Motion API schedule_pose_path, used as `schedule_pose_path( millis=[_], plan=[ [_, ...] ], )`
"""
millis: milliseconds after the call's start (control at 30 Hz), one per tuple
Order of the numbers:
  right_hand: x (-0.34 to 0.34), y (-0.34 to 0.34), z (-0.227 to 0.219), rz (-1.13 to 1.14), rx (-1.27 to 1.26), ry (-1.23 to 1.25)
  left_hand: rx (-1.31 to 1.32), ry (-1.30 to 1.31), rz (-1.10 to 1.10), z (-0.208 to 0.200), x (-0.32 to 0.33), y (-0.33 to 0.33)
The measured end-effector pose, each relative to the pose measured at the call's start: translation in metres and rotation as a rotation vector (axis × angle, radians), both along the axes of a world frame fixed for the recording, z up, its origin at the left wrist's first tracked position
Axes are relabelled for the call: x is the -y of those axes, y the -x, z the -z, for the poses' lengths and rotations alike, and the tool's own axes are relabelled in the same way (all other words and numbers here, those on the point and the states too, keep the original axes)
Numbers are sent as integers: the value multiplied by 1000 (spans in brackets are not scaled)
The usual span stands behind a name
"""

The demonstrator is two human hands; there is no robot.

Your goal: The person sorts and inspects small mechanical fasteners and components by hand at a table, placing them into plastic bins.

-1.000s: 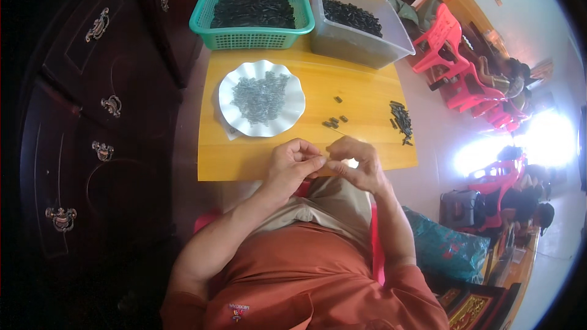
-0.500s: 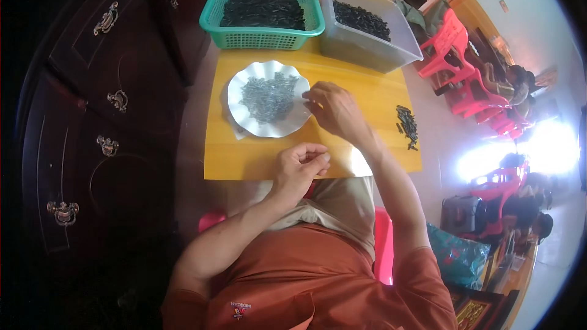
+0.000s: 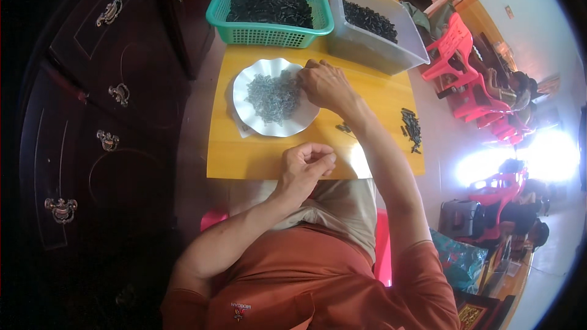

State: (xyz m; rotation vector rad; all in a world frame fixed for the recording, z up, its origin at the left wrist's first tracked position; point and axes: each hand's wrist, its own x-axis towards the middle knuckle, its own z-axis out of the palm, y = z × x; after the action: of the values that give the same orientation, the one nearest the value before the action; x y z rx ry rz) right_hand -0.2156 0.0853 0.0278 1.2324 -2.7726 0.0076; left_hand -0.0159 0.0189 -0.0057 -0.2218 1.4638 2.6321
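Observation:
A white plate with a wavy rim (image 3: 244,115) holds a heap of small clear pieces (image 3: 273,96). My right hand (image 3: 327,85) reaches over the plate's right rim, fingers bent down and closed at the edge of the heap; whatever they grip is hidden. My left hand (image 3: 306,166) hovers by the table's front edge, thumb and forefinger pinched together, with anything between them too small to make out. Beside my right forearm lie a few small dark pieces (image 3: 344,128). A loose pile of black, short stick-like pieces (image 3: 411,129) rests near the table's right edge.
Behind the plate, a green perforated basket (image 3: 269,35) and a translucent plastic bin (image 3: 379,52) hold many black pieces on the yellow table (image 3: 257,162). Dark drawers (image 3: 79,122) stand close on the left. Pink chairs (image 3: 452,49) and other people are to the right.
My right hand has moved up and slightly inward over the plate's rim. Small dark pieces by my forearm now show. My left hand keeps its pinch; the whole view has shifted slightly.

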Motion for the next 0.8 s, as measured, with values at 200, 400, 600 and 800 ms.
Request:
schedule_pose_path(
  millis=[200,400,600,800],
  plan=[
    [-8,2,11,-73,-107,89,-10,-24,-6,0,2,1],
    [-13,-4,14,-180,-202,142,13,-37,-24,-2,4,2],
    [-20,-8,16,-184,-213,135,28,-39,-41,-2,4,3],
    [-24,-19,14,-192,-115,240,35,-32,-50,-1,4,4]
  ],
)
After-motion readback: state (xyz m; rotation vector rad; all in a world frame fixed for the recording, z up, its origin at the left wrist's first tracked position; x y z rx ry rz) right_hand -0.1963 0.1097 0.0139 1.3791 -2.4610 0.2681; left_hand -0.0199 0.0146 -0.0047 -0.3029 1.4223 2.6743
